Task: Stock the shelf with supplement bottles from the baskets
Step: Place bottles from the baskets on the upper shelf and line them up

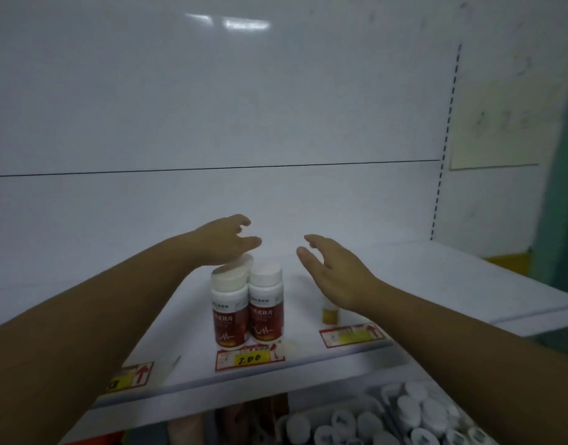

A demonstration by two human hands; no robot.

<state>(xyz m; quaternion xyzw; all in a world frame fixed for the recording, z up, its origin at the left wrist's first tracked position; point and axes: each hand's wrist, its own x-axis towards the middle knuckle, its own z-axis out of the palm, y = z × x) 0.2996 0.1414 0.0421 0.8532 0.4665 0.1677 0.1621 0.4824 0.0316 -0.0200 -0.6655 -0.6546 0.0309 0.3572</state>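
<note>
Two white supplement bottles with dark red labels stand side by side on the white shelf (420, 284), the left bottle (228, 311) and the right bottle (266, 308), close to the front edge. More bottles seem to stand behind them, hidden by my wrist. My left hand (223, 240) hovers just above and behind the left bottle's cap, fingers spread, holding nothing. My right hand (335, 271) is open to the right of the bottles, palm facing left. A small yellow-labelled bottle (329, 313) stands under my right wrist, partly hidden.
Red and yellow price tags line the shelf's front lip, one (250, 358) reading 200 below the red bottles, another (351, 335) to the right. A basket of white-capped bottles (372, 422) sits below the shelf at bottom right. A white back panel rises behind the shelf.
</note>
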